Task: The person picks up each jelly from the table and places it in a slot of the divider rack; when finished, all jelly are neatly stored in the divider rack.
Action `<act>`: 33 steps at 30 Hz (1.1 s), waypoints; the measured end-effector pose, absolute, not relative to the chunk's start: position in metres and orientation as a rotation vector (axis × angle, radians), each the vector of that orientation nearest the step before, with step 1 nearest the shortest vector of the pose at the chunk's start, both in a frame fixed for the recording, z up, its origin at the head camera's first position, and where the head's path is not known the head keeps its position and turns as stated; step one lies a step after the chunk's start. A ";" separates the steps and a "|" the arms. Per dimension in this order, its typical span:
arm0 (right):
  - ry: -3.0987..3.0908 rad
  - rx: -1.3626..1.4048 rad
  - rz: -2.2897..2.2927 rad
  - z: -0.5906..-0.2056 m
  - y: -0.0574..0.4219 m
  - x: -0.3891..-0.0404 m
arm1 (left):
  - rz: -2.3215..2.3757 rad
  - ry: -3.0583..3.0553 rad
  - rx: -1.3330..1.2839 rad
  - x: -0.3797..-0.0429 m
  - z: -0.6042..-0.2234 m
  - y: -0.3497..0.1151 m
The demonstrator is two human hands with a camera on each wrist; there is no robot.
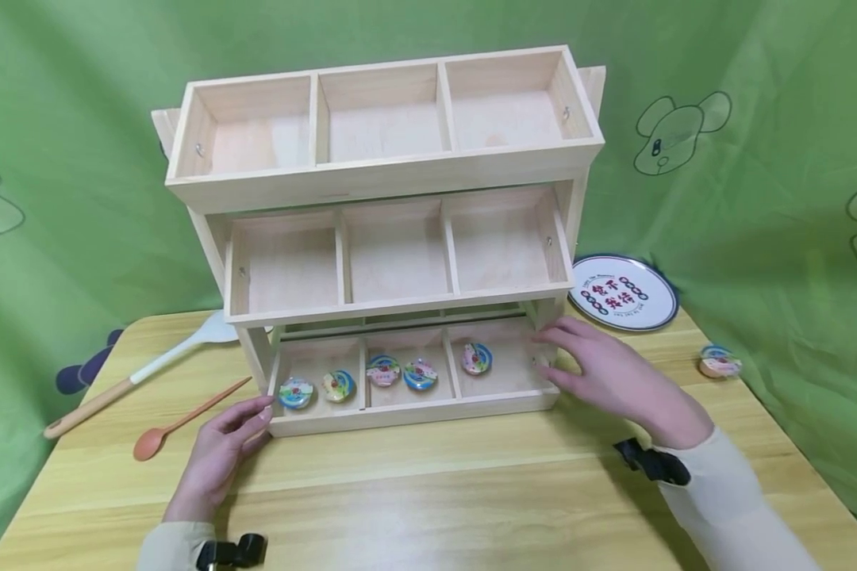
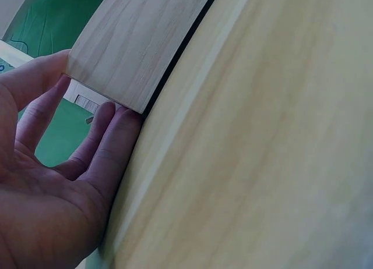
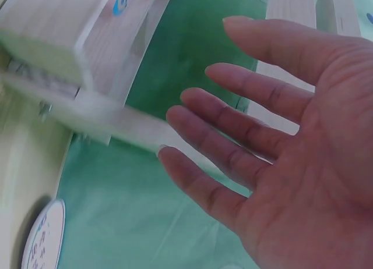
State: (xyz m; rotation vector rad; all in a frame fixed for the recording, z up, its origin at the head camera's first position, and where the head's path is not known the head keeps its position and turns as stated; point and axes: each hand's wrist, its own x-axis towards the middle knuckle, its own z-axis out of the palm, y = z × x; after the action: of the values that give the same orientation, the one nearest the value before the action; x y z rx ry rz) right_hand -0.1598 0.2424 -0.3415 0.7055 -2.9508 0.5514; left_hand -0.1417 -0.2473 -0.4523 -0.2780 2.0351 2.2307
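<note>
A three-tier wooden rack [image 1: 386,174] stands on the table. Its lowest tray [image 1: 414,414] has three compartments: two small round lidded cups [image 1: 296,392] in the left one, two more [image 1: 383,370] in the middle, and one cup [image 1: 476,358] in the right. My left hand [image 1: 223,452] holds this tray's front left corner, thumb at the upper edge and fingertips against the end face [image 2: 105,91]. At the tray's right end is my right hand [image 1: 607,369], fingers reaching over its side wall. In the right wrist view its fingers [image 3: 218,126] are spread with nothing between them.
Behind the right arm lies a round plate [image 1: 623,292] with red lettering. Another lidded cup [image 1: 720,361] sits near the table's right edge. On the left are a spatula [image 1: 150,365] and an orange spoon [image 1: 178,424]. Green curtains [image 1: 721,206] hang around the table.
</note>
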 end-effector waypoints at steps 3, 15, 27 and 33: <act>-2.926 0.701 0.557 -0.342 0.255 -0.154 | 2.231 2.032 -0.277 -0.142 -0.452 -0.247; -2.875 0.549 0.523 -0.359 0.310 -0.143 | 2.232 2.042 -0.263 -0.142 -0.455 -0.248; -2.931 0.428 0.530 -0.370 0.335 -0.138 | 2.246 2.034 -0.264 -0.142 -0.456 -0.249; -2.921 0.394 0.543 -0.375 0.345 -0.139 | 2.241 2.041 -0.263 -0.142 -0.457 -0.249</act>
State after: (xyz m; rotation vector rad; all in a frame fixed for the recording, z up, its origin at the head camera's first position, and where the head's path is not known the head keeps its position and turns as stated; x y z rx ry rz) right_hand -0.1395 0.3450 -0.3754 0.3941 -2.9213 0.5430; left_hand -0.1425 -0.2491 -0.4566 -0.2629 2.0408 2.2405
